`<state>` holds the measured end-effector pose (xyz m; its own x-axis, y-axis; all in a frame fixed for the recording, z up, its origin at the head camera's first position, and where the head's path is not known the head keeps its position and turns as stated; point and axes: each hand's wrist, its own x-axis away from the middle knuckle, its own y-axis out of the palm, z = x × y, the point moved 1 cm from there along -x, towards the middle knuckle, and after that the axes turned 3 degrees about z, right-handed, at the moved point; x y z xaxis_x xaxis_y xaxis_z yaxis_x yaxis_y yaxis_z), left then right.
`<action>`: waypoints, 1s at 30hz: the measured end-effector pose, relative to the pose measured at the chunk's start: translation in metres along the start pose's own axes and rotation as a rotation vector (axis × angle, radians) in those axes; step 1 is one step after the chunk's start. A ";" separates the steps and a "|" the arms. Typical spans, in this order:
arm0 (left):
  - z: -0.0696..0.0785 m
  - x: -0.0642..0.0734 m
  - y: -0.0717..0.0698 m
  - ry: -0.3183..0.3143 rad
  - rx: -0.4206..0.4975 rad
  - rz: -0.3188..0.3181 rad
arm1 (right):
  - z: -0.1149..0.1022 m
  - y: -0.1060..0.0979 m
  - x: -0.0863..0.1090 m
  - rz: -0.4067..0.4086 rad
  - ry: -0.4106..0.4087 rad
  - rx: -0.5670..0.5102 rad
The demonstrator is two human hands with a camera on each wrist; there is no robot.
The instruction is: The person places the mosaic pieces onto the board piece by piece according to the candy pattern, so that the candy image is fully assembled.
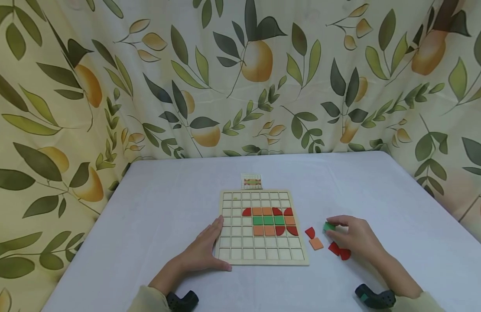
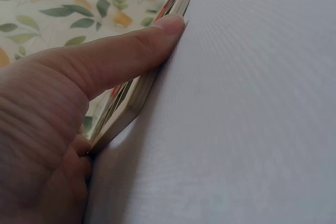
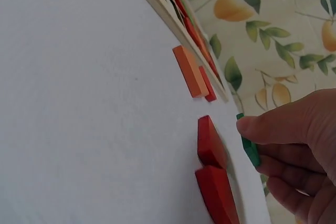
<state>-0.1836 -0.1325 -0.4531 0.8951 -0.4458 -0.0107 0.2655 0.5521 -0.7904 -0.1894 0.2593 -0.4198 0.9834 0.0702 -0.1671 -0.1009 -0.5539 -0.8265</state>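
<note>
A wooden grid board [image 1: 234, 249] lies flat on the white table, with orange, green and red tiles filling part of its squares. My left hand [image 1: 203, 249] rests against the board's left edge and near corner, fingers stretched along the side; the left wrist view shows the thumb [image 2: 126, 51] along its front edge. Right of the board, my right hand [image 1: 355, 236] pinches a green tile [image 3: 249, 142] between thumb and fingers. Close to that hand lie two red tiles [image 1: 334, 248], an orange square tile [image 1: 316, 244] and another red tile [image 1: 310, 232].
A small pattern card [image 1: 251, 182] sits just beyond the board's far edge. Behind the table [image 1: 166, 190] hangs a curtain [image 1: 147, 104] printed with leaves and fruit. A dark wrist device [image 1: 375, 298] is on each arm.
</note>
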 end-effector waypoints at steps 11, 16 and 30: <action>-0.001 0.000 0.000 -0.012 -0.007 -0.002 | -0.036 0.020 -0.014 -0.052 -0.118 -0.051; -0.002 -0.001 0.001 -0.014 -0.007 -0.003 | -0.047 0.027 -0.021 -0.077 -0.150 -0.068; -0.002 -0.002 0.001 -0.017 0.003 0.000 | -0.073 0.044 -0.036 -0.109 -0.277 -0.126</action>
<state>-0.1857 -0.1326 -0.4554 0.9011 -0.4336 0.0000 0.2667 0.5543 -0.7884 -0.2182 0.1716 -0.4112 0.9073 0.3484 -0.2353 0.0395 -0.6279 -0.7773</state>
